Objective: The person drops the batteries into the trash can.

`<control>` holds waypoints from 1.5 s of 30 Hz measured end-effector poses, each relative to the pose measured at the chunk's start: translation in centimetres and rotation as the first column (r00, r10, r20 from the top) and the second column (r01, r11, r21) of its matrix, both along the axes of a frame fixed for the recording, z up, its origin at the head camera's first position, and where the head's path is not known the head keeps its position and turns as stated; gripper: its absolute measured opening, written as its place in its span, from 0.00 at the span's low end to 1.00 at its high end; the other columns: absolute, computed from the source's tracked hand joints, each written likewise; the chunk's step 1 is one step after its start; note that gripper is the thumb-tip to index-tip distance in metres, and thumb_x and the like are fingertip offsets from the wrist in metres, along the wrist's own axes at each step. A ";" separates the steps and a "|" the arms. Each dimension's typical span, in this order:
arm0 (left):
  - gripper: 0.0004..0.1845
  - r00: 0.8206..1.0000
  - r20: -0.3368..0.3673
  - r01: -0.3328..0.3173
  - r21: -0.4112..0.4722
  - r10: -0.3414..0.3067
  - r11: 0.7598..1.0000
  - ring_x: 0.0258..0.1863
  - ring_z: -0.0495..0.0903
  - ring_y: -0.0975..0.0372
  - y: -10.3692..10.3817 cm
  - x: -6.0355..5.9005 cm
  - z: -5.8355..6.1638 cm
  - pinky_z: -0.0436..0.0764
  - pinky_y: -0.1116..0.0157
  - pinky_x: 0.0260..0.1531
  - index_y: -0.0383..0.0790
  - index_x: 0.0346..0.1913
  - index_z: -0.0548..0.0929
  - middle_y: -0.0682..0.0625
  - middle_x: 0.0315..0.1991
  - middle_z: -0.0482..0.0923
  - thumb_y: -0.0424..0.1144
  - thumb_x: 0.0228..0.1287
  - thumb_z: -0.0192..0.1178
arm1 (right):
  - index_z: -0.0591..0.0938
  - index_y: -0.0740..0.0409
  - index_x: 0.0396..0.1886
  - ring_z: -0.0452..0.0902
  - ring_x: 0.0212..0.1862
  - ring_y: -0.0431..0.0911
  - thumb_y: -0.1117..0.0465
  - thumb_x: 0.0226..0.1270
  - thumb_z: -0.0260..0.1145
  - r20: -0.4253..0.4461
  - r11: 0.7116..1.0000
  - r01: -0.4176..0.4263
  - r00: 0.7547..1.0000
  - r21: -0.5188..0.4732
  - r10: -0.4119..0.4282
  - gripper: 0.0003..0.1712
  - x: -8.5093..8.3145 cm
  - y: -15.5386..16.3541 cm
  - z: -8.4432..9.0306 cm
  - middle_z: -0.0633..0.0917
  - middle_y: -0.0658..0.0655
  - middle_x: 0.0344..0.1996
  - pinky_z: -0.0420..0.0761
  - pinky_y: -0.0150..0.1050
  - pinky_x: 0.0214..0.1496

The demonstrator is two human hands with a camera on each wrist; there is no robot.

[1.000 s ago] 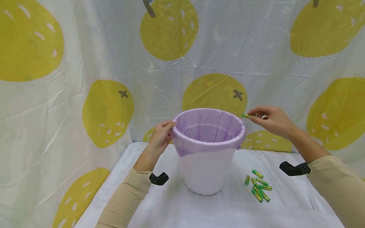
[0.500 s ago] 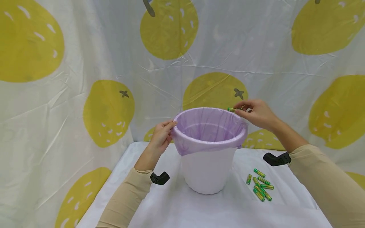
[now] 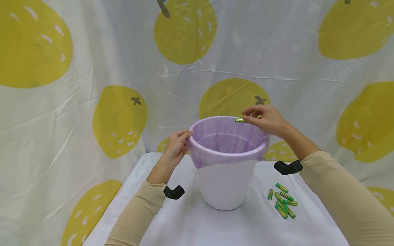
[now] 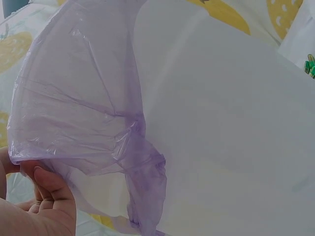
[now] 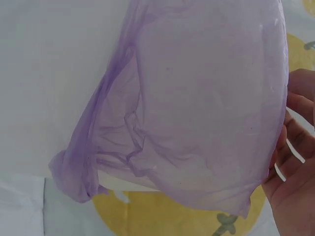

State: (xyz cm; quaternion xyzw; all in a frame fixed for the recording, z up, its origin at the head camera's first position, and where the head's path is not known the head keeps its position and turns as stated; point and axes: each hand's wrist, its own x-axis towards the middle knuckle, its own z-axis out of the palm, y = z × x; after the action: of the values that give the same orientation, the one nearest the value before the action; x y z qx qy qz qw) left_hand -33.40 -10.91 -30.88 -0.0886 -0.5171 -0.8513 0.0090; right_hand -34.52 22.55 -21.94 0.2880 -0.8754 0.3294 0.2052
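Note:
A white trash bin (image 3: 226, 184) stands upright on the table, lined with a thin purple bag (image 3: 229, 159) folded over its rim. My left hand (image 3: 176, 145) pinches the rim and bag on the left side; in the left wrist view its thumb and fingers (image 4: 51, 184) are at the bag's edge. Above the right part of the opening, my right hand (image 3: 266, 119) pinches a green and yellow battery (image 3: 239, 120) by one end. The right wrist view shows that hand's fingers (image 5: 295, 142) partly behind the bag's edge; the battery is hidden there.
Several green and yellow batteries (image 3: 284, 201) lie in a loose pile on the white tablecloth (image 3: 261, 232), right of the bin. Behind hangs a white curtain (image 3: 172, 89) with yellow fruit prints. Each sleeve carries a black wrist mount (image 3: 173, 192).
My right hand has moved left with the battery, from beside the bin to above its opening. The left hand keeps its hold on the rim.

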 end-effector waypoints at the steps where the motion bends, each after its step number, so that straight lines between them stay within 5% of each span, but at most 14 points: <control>1: 0.16 1.000 0.002 0.001 0.003 -0.001 1.000 0.28 0.80 0.64 0.0 0.0 0.0 0.84 0.71 0.31 0.20 0.57 0.78 0.47 0.35 0.78 0.29 0.73 0.60 | 0.89 0.60 0.49 0.78 0.38 0.46 0.56 0.70 0.71 0.003 1.000 -0.002 1.000 0.003 0.002 0.14 0.0 0.0 0.0 0.86 0.56 0.38 0.73 0.31 0.35; 33: 0.17 1.000 0.004 0.007 -0.012 -0.007 1.000 0.29 0.79 0.64 0.2 -0.4 -0.2 0.83 0.72 0.33 0.19 0.58 0.77 0.48 0.35 0.77 0.29 0.74 0.60 | 0.87 0.64 0.48 0.79 0.36 0.50 0.59 0.72 0.69 0.020 1.000 0.002 1.000 0.007 -0.003 0.13 1.8 3.1 -1.6 0.84 0.57 0.36 0.78 0.33 0.33; 41: 0.16 1.000 -0.008 0.007 -0.001 -0.007 1.000 0.23 0.73 0.68 -0.1 -0.5 -0.3 0.76 0.76 0.22 0.20 0.59 0.76 0.51 0.30 0.75 0.27 0.73 0.58 | 0.87 0.63 0.51 0.79 0.36 0.46 0.60 0.72 0.70 0.033 1.000 0.019 0.999 -0.007 -0.018 0.13 2.3 4.4 -2.4 0.86 0.57 0.38 0.77 0.33 0.33; 45: 0.16 1.000 -0.007 0.015 0.009 -0.015 1.000 0.24 0.75 0.68 -0.2 -0.5 -0.2 0.78 0.75 0.24 0.20 0.59 0.75 0.50 0.31 0.76 0.27 0.74 0.58 | 0.88 0.62 0.50 0.78 0.35 0.46 0.61 0.71 0.70 0.023 1.000 0.024 0.999 -0.011 -0.024 0.12 2.7 4.9 -2.8 0.85 0.56 0.37 0.77 0.33 0.31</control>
State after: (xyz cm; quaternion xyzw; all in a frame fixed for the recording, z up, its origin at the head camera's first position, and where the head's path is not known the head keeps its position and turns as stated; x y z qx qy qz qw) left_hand -33.87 -11.10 -31.09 -0.0953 -0.5125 -0.8534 0.0049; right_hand -31.86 27.45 -24.76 0.2724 -0.8793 0.3353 0.2007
